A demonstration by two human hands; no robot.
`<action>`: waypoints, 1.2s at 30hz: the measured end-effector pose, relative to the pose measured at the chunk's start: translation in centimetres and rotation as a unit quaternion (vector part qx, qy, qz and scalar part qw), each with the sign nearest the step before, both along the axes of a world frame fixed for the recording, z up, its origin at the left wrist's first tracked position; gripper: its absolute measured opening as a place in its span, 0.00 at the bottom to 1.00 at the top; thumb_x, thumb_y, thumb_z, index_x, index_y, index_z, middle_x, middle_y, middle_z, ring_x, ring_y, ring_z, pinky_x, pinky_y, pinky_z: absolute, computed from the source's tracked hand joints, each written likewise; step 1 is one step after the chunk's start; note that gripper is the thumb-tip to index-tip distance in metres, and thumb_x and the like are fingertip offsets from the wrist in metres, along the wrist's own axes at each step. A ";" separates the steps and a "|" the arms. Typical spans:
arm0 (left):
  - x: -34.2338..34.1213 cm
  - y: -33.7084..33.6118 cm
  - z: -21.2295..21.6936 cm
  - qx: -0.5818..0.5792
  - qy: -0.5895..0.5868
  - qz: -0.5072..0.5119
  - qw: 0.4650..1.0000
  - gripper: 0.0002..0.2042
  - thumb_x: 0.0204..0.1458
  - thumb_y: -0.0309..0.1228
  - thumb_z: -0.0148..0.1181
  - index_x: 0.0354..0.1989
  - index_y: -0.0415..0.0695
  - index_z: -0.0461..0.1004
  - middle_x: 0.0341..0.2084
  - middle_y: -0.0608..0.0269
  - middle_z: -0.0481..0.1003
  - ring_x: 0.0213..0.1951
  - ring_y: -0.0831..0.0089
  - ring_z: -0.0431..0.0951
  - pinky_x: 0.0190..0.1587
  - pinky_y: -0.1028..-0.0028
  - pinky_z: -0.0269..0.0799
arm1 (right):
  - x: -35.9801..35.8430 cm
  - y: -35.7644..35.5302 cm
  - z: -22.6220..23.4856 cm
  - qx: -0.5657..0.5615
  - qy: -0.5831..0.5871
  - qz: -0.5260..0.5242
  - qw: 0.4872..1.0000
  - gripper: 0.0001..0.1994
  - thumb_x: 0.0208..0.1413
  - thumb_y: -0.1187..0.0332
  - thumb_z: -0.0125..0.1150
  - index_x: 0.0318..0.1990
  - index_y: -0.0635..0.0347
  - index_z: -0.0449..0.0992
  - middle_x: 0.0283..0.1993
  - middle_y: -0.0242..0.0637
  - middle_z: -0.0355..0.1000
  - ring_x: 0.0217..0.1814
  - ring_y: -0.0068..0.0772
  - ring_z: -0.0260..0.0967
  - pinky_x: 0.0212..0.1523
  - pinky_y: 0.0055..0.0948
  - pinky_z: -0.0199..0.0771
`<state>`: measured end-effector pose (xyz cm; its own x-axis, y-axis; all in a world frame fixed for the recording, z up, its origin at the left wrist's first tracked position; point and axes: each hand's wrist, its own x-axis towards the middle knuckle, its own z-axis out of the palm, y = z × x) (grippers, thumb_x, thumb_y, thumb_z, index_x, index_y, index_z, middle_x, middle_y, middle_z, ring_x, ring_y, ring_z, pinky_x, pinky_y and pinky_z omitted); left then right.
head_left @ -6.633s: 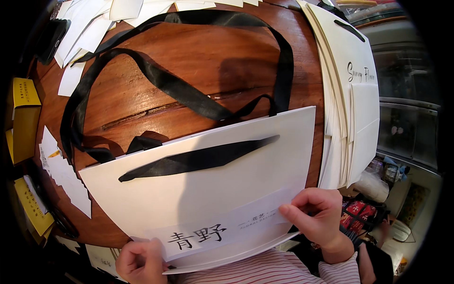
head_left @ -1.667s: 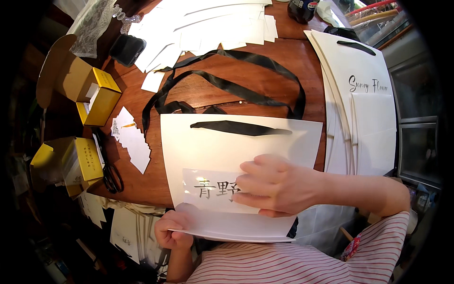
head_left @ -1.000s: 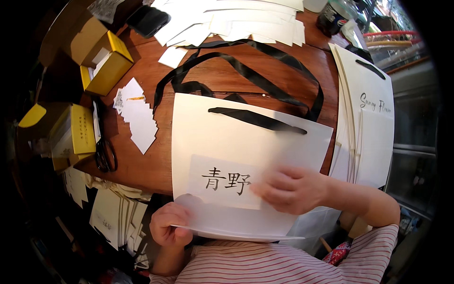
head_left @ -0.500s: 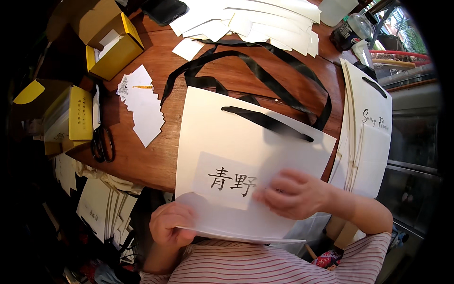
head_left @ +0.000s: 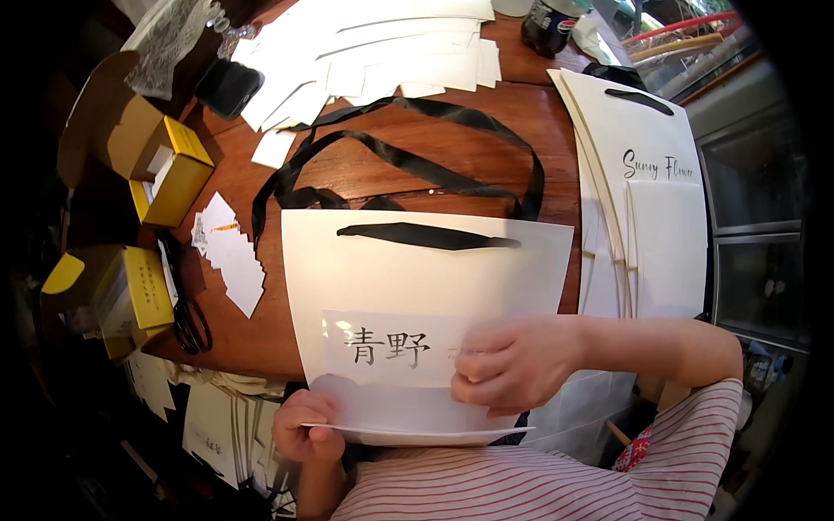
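Observation:
A white paper bag (head_left: 417, 282) with a short black ribbon handle (head_left: 417, 235) lies flat, propped between the table edge and my striped shirt. Across its front is a translucent rectangular film (head_left: 391, 375) over large black lettering. My left hand (head_left: 306, 425) grips the bag's near left edge, thumb below and fingers on top. Over the right part of the film, my right hand (head_left: 526, 363) has its fingers curled together against the surface. Those fingers cover part of the lettering, and what they pinch, if anything, is hidden.
Long black ribbon (head_left: 408, 156) loops behind the bag. White sheets (head_left: 365, 61) and a phone (head_left: 230, 89) lie farther back. Yellow boxes (head_left: 178, 169), small cards (head_left: 233, 269) and scissors (head_left: 189, 326) are left. More white bags (head_left: 665, 234) stand right, near a dark bottle (head_left: 549, 26).
The view has turned, so the bag appears straighter and farther left. My right hand stays over the right part of the film, less blurred now; my left keeps its grip.

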<state>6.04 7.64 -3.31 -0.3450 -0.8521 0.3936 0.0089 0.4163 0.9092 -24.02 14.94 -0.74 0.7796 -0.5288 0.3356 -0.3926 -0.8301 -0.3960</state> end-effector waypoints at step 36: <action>0.5 -4.0 -0.2 0.018 0.005 -0.163 0.987 0.20 0.54 0.47 0.60 0.21 0.44 0.67 0.22 0.57 0.72 0.25 0.59 0.75 0.26 0.70 0.71 | 6.8 -9.8 1.8 0.046 0.099 -0.165 0.980 0.23 0.53 0.62 0.55 0.59 0.46 0.69 0.50 0.35 0.65 0.56 0.37 0.61 0.56 0.35 0.60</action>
